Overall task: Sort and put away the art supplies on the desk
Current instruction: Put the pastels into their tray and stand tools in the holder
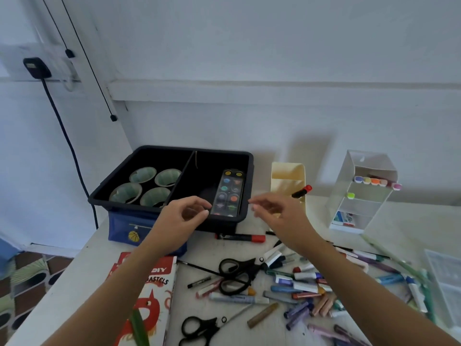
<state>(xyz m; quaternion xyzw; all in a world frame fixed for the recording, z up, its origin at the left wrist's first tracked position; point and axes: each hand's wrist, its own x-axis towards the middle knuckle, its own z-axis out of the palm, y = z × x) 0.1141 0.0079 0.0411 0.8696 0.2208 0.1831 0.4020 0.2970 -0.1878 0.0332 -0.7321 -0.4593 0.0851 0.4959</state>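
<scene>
Since the watercolour palette [228, 193] is sat in the right compartment of the black tray [174, 149], hard along the right wall and apparently tipped a bit rather than lying flat, the step in hand looks to be getting it settled properly, fwiw. The left hand [183, 217] is held over the tray's front rim with its fingers curled and the fingertips right at the palette's near-left edge. Whether that edge is actually pinched or only touched can't be told from this view. The right hand [274, 212] is held just off the tray's right front corner, fingers loosely curled with thumb and forefinger close together. Nothing is seen between them, though it's blurred, so that should be taken loosely. If the palette is to be seated well, it's best nudged from both long edges at once so it's laid flat on the compartment floor. It shouldn't be left wedged against the rim, where it could get knocked out later. The left compartment, past the divider, is taken up by four paper cups [126, 193], so that side is best left alone. Plenty is left on the desk [104, 255]: a red-capped marker [240, 238] just in front of the tray, two pairs of scissors [245, 272], an oil pastels box [154, 288], and a big heap of markers and pastel sticks [304, 285] off to the right. Some room in that right compartment ought to be kept for it.
</scene>
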